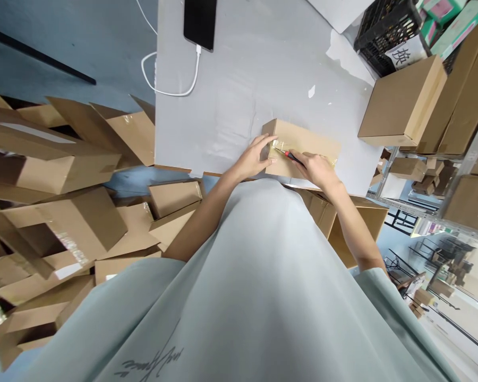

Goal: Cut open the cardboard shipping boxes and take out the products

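A closed cardboard box (pixel 308 139) with shiny clear tape along its top lies near the front edge of the grey table (pixel 247 74). My right hand (pixel 316 168) is wrapped round a red and black cutter (pixel 290 155), whose tip touches the tape near the box's left end. At that left end, my left hand (pixel 257 157) steadies the box, with thumb and fingers spread around its corner.
A black phone (pixel 199 24) with a white cable (pixel 183 94) lies at the table's back left. Another box (pixel 400 103) and a black crate (pixel 386 37) stand at the right. Opened cartons (pixel 79 223) are heaped on the floor at left.
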Available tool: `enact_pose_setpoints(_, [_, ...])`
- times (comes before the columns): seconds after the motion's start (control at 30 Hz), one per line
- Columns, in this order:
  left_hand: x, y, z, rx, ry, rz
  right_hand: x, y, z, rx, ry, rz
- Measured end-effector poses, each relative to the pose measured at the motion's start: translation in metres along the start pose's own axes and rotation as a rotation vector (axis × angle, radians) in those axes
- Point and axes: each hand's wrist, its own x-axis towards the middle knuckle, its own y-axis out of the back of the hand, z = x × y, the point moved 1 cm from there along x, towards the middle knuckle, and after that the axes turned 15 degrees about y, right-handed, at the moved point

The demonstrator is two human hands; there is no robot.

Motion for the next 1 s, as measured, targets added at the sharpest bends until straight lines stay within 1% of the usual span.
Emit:
enact_pose_setpoints(0.23, [-0.003,-0.002,0.0,0.0,0.015,0.021,0.008,0.018,0.004,-0.018,0.024,-0.058])
enact_pose_setpoints(0.43, [-0.001,0.001,-0.001,-0.043,0.042,0.003,0.034,0.03,0.007,-0.101,0.1,-0.121])
enact_pose_setpoints(0.53, [-0.002,0.002,-0.001,-0.057,0.07,-0.008,0.043,0.029,0.007,-0.121,0.138,-0.131])
enact_pose_setpoints(0.63, [-0.004,0.0,0.0,-0.063,0.103,-0.012,0.043,0.02,0.015,-0.102,0.149,-0.106])
enact_pose_setpoints(0.7, [-0.006,-0.001,0.0,-0.071,0.125,0.002,0.037,0.009,0.031,-0.078,0.15,-0.068])
enact_pose_setpoints(0.77, [-0.008,-0.002,-0.001,-0.078,0.147,0.026,0.022,-0.003,0.056,-0.06,0.139,-0.043])
enact_pose_setpoints(0.83, [-0.009,-0.002,-0.001,-0.077,0.171,0.043,-0.002,-0.016,0.087,-0.045,0.095,-0.037])
enact_pose_setpoints(0.9, [-0.009,-0.003,0.0,-0.071,0.19,0.054,-0.031,-0.028,0.117,-0.026,0.023,-0.035])
enact_pose_setpoints(1.0, [-0.006,-0.008,0.003,-0.036,0.21,0.073,-0.074,-0.043,0.148,0.03,-0.064,-0.012])
